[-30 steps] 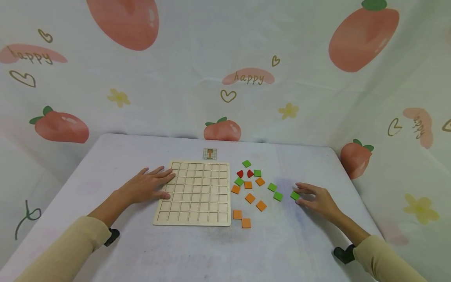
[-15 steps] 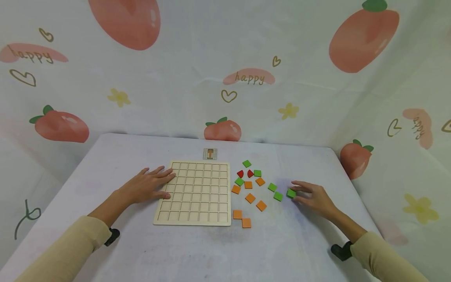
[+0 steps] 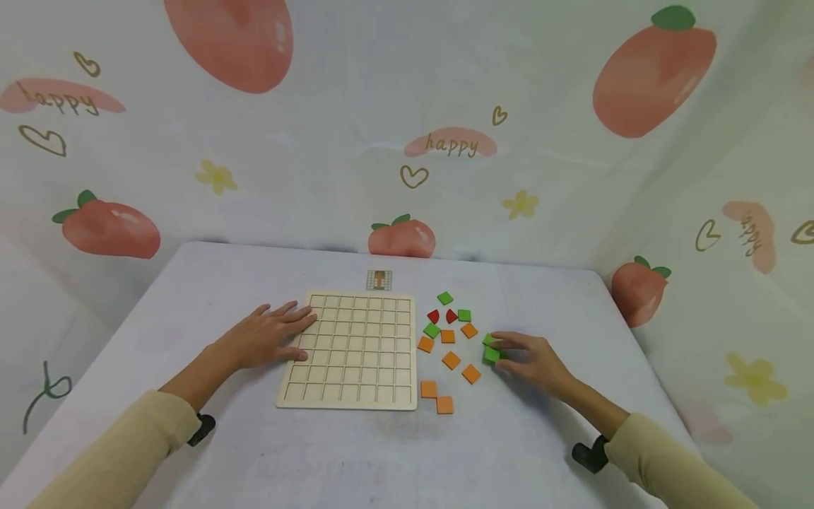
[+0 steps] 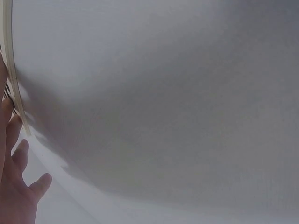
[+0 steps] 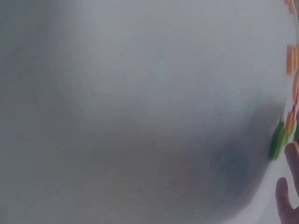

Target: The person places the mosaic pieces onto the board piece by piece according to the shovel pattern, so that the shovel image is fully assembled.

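Observation:
My left hand [image 3: 267,338] rests with spread fingers on the left edge of a pale wooden grid board [image 3: 362,346]. In the left wrist view its fingers [image 4: 14,126] lie along the board's edge. To the right of the board, my right hand [image 3: 533,358] pinches a small green square tile [image 3: 492,355] between thumb and fingers. A second green tile [image 3: 488,340] shows just behind it, partly covered by the fingertips. The right wrist view catches green [image 5: 276,141] blurred at its right side, beside the fingers [image 5: 282,191].
Several orange square tiles [image 3: 451,360] lie between board and right hand. Farther back are two red pieces [image 3: 451,316] and more green tiles [image 3: 445,298]. A small picture card [image 3: 379,280] lies behind the board. A printed cloth backdrop [image 3: 318,184] stands behind the white table [image 3: 318,459].
My right hand has moved left with the green tile, reaching the two green tiles that lay apart from it, and now overlaps them. The left hand and board stay in place.

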The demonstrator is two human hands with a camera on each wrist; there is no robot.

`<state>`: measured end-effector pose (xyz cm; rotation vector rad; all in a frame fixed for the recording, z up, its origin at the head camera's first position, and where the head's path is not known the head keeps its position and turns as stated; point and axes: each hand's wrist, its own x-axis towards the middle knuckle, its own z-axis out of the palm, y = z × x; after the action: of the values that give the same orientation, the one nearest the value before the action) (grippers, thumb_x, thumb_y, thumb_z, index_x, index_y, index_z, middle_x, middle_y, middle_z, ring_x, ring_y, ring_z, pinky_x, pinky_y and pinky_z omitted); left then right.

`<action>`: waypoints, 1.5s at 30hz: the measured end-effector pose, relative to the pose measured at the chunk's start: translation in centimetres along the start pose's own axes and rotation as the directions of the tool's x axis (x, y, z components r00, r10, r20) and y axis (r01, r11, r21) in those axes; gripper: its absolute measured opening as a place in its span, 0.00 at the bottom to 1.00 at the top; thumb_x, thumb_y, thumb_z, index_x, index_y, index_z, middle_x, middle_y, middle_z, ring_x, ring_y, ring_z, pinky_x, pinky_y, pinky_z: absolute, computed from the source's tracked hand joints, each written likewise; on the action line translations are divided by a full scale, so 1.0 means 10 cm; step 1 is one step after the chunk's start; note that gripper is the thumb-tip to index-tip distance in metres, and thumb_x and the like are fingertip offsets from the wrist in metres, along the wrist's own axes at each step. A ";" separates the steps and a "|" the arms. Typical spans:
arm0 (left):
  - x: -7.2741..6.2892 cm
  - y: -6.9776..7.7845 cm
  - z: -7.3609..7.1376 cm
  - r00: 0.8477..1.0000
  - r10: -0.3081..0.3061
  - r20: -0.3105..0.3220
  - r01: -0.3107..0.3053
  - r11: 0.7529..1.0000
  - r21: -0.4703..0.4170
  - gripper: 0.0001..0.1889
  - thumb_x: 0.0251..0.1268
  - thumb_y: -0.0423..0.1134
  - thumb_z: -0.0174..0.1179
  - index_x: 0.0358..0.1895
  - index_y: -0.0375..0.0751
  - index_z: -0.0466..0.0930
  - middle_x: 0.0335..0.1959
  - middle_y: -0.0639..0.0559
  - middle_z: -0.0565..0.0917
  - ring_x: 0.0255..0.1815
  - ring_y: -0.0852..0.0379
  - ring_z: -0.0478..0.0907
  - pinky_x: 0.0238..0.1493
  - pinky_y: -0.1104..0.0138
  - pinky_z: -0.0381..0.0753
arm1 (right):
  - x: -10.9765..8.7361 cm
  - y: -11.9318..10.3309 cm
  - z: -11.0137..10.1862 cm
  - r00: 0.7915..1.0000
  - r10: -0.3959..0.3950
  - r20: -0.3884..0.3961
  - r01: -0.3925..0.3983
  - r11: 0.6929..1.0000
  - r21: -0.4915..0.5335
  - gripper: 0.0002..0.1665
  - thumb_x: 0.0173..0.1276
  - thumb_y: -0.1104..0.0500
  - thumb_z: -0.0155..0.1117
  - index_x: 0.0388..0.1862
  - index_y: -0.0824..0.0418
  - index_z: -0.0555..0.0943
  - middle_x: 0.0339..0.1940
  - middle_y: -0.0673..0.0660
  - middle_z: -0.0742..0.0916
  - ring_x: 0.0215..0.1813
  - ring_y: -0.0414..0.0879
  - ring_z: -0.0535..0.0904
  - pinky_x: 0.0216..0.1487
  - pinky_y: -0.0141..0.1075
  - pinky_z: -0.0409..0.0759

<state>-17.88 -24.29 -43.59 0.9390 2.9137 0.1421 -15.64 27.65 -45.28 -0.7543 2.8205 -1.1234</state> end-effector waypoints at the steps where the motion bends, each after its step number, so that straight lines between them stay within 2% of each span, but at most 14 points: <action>1: 0.00 0.00 0.00 1.000 -0.001 -0.001 0.001 1.000 0.004 0.41 0.64 0.65 0.58 0.74 0.43 0.66 0.75 0.44 0.66 0.76 0.38 0.59 0.67 0.34 0.58 | 0.03 -0.03 0.03 1.000 -0.014 0.007 0.014 1.000 -0.001 0.31 0.58 0.66 0.76 0.62 0.66 0.79 0.49 0.53 0.90 0.55 0.52 0.84 0.59 0.53 0.77; 5: -0.01 0.00 0.00 1.000 0.007 -0.007 -0.007 1.000 0.014 0.41 0.65 0.66 0.57 0.74 0.43 0.67 0.74 0.44 0.67 0.75 0.38 0.60 0.66 0.34 0.59 | 0.14 -0.15 0.12 0.997 -0.069 0.035 0.069 0.998 0.016 0.31 0.57 0.66 0.77 0.61 0.67 0.79 0.47 0.51 0.90 0.55 0.50 0.85 0.58 0.52 0.78; 10: -0.02 0.01 0.00 1.000 0.020 -0.011 -0.020 1.000 0.012 0.40 0.65 0.64 0.58 0.73 0.42 0.68 0.74 0.43 0.68 0.74 0.37 0.61 0.66 0.34 0.59 | 0.26 -0.29 0.22 0.989 -0.126 0.075 0.123 0.992 0.041 0.31 0.59 0.65 0.76 0.62 0.67 0.79 0.48 0.52 0.90 0.55 0.50 0.85 0.60 0.56 0.76; 16: -0.01 0.00 0.02 0.999 0.030 -0.020 -0.030 0.999 0.020 0.40 0.65 0.64 0.58 0.73 0.42 0.68 0.74 0.43 0.68 0.75 0.38 0.61 0.66 0.34 0.59 | 0.36 -0.44 0.34 0.984 -0.150 0.095 0.144 0.988 0.059 0.31 0.60 0.63 0.76 0.62 0.65 0.79 0.48 0.52 0.90 0.54 0.50 0.86 0.57 0.52 0.80; 21: 0.01 -0.02 0.04 0.999 0.043 -0.030 -0.042 0.999 0.033 0.40 0.64 0.64 0.59 0.73 0.41 0.68 0.73 0.42 0.68 0.74 0.37 0.61 0.65 0.34 0.61 | 0.42 -0.56 0.41 0.977 -0.179 0.114 0.170 0.982 0.085 0.30 0.61 0.63 0.75 0.62 0.66 0.79 0.48 0.52 0.90 0.53 0.49 0.86 0.57 0.51 0.80; 28: 0.01 -0.03 0.05 0.998 0.050 -0.025 -0.049 0.997 0.051 0.41 0.65 0.65 0.57 0.73 0.41 0.68 0.73 0.43 0.68 0.74 0.38 0.61 0.65 0.35 0.61 | 0.50 -0.70 0.48 0.966 -0.214 0.146 0.201 0.975 0.099 0.30 0.60 0.64 0.75 0.62 0.64 0.79 0.50 0.49 0.89 0.54 0.42 0.85 0.60 0.49 0.78; 36: 0.00 -0.03 0.04 0.998 0.056 -0.031 -0.054 0.997 0.053 0.41 0.64 0.66 0.56 0.73 0.41 0.69 0.72 0.42 0.70 0.74 0.37 0.62 0.65 0.34 0.62 | 0.58 -0.80 0.58 0.943 -0.293 0.159 0.275 0.953 0.128 0.29 0.60 0.65 0.75 0.61 0.67 0.79 0.51 0.52 0.89 0.55 0.44 0.84 0.58 0.41 0.80; 39: 0.01 -0.03 0.05 0.999 0.047 -0.019 -0.046 0.998 0.054 0.41 0.65 0.66 0.56 0.73 0.41 0.68 0.73 0.43 0.69 0.74 0.37 0.61 0.65 0.34 0.61 | 0.61 -0.84 0.64 0.931 -0.331 0.155 0.311 0.940 0.141 0.28 0.60 0.65 0.75 0.59 0.68 0.80 0.50 0.52 0.89 0.54 0.44 0.84 0.55 0.42 0.81; 45: 0.02 -0.05 0.07 0.999 0.037 -0.009 -0.036 0.998 0.052 0.41 0.65 0.66 0.55 0.74 0.42 0.67 0.74 0.43 0.68 0.75 0.38 0.60 0.66 0.35 0.60 | 0.61 -0.95 0.84 0.926 -0.336 0.174 0.309 0.937 0.165 0.27 0.61 0.64 0.75 0.59 0.67 0.80 0.49 0.52 0.89 0.54 0.42 0.84 0.58 0.39 0.79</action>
<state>-18.25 -24.56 -44.37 1.0022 2.9233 0.0740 -15.37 13.62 -44.37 -1.2758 2.4852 -1.1821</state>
